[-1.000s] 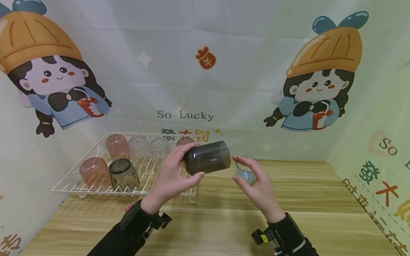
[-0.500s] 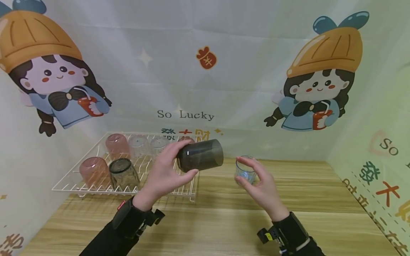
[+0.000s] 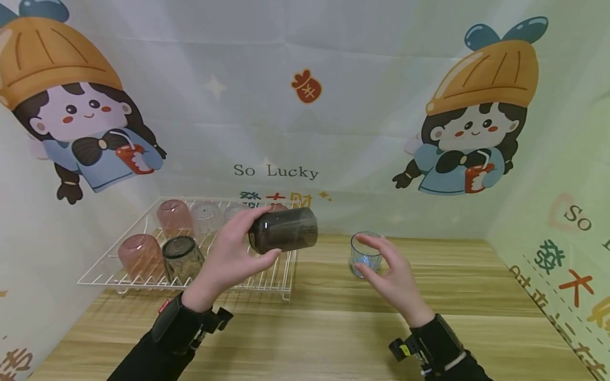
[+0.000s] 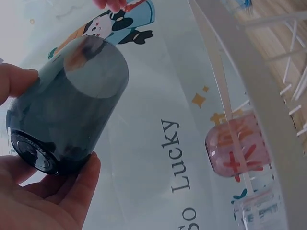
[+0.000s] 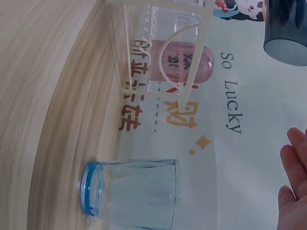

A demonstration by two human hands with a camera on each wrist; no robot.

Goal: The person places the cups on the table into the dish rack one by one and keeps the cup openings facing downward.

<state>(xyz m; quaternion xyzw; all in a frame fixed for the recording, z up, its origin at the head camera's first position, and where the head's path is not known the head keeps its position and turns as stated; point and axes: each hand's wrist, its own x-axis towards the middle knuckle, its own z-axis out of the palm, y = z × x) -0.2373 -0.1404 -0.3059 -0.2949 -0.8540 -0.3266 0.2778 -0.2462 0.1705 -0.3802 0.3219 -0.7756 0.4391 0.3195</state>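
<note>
My left hand [image 3: 233, 251] grips a dark smoky glass [image 3: 286, 229] near its base, above the right part of the rack. The glass lies nearly level, its rim towards the right. In the left wrist view the thumb and fingers curl about the thick base of the dark glass [image 4: 72, 100]. My right hand [image 3: 393, 275] holds nothing, its thumb and fingers spread apart in the air. Behind it a clear glass with a blue base [image 3: 365, 262] stands upright on the table; the fingers partly cover it. In the right wrist view a gap separates that blue-based glass [image 5: 134, 191] from the fingers.
A white wire rack [image 3: 190, 288] stands at the left with several upturned glasses. Among them are a pink glass [image 3: 140, 256] and a grey glass [image 3: 183, 259] in front, and a clear glass [image 3: 206, 218] behind. A printed cloth [image 3: 362, 132] hangs behind the wooden table [image 3: 324, 338].
My left hand has carried the dark glass leftward, over the rack. My right hand has shifted slightly right and down, away from the blue-based glass, which has stayed in place.
</note>
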